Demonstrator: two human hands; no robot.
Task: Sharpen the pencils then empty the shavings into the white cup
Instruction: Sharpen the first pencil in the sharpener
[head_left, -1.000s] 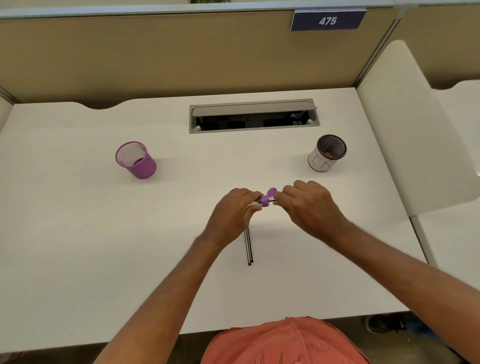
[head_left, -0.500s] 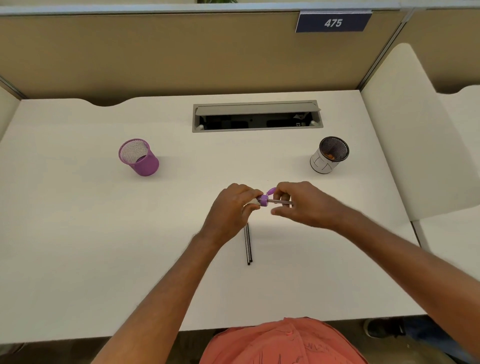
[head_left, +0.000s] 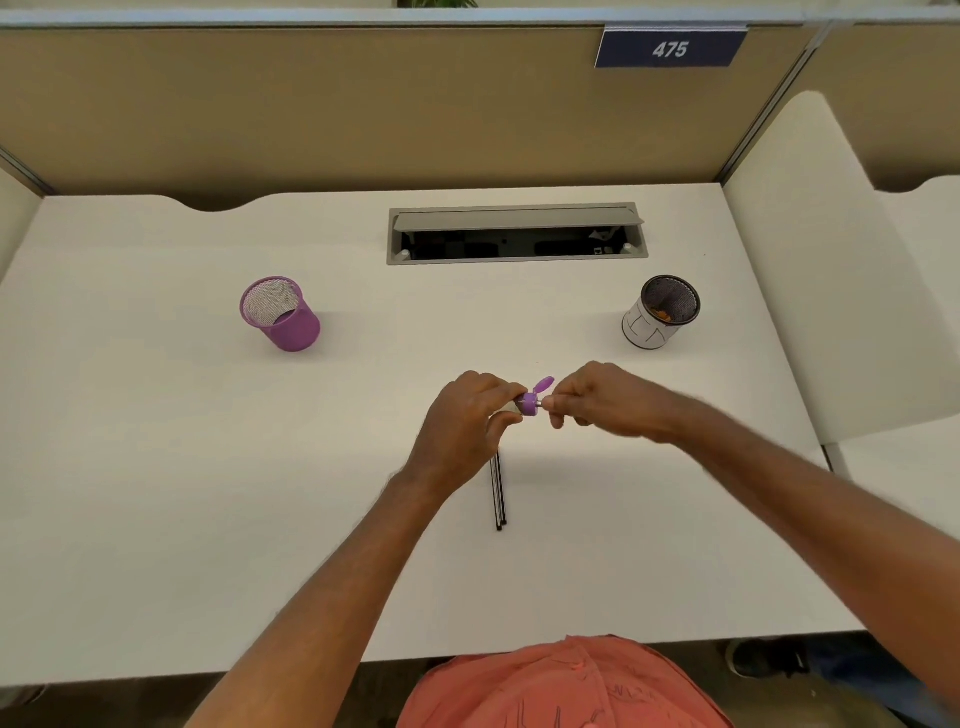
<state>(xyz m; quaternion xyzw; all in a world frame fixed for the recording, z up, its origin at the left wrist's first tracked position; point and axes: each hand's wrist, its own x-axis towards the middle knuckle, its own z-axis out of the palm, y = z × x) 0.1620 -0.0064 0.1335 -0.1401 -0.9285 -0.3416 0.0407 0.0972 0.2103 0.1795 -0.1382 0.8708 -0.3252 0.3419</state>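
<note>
My left hand (head_left: 467, 421) grips a small purple sharpener (head_left: 531, 401) whose flip lid stands open, held above the middle of the white desk (head_left: 156, 467). My right hand (head_left: 597, 402) pinches a pencil pushed into the sharpener; only a short silvery bit shows between the fingers and the sharpener. Two dark pencils (head_left: 497, 493) lie side by side on the desk just below my left hand, partly hidden by it. The white mesh cup (head_left: 658, 317) stands at the right rear, with some orange-brown shavings inside.
A purple mesh cup (head_left: 280, 314) stands at the left rear. A grey cable hatch (head_left: 517, 234) with its flap raised is set into the desk at the back. Beige partitions close off the rear, and a white divider panel (head_left: 810, 291) stands on the right.
My right hand has turned and shifted slightly on the pencil at the sharpener, and less of the pencil shows now. The camera has tilted a little. The cups and the lying pencils stayed put.
</note>
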